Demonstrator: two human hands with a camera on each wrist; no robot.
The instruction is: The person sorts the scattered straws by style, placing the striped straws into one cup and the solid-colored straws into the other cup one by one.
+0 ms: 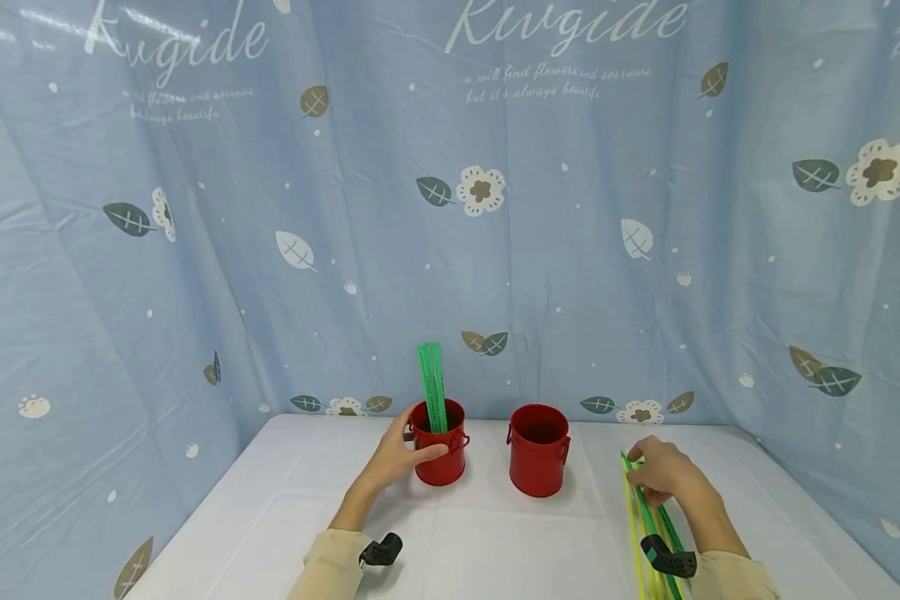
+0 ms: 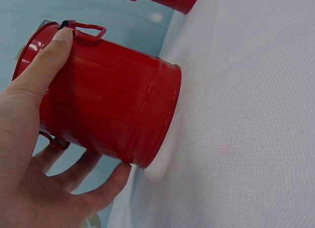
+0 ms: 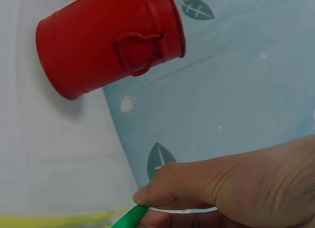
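Note:
My left hand point(image 1: 392, 460) grips a red metal bucket point(image 1: 440, 468) with small side handles, thumb on one side and fingers around the other. Several thin green sticks point(image 1: 433, 385) stand upright in that bucket, leaning slightly left. In the left wrist view the thumb lies near a handle of the bucket point(image 2: 108, 97), and its base is close to the white cloth. At the table's right, my right hand point(image 1: 669, 472) pinches a ribbed green stick point(image 3: 130, 218) between thumb and fingers. Yellow sticks point(image 1: 634, 533) and another green stick point(image 1: 669, 528) lie beneath and beside this hand.
A second red bucket point(image 1: 537, 462) stands right of the first, between the two hands. The white-covered table point(image 1: 480, 550) ends at a blue patterned curtain point(image 1: 540, 275) behind, with more curtain at both sides.

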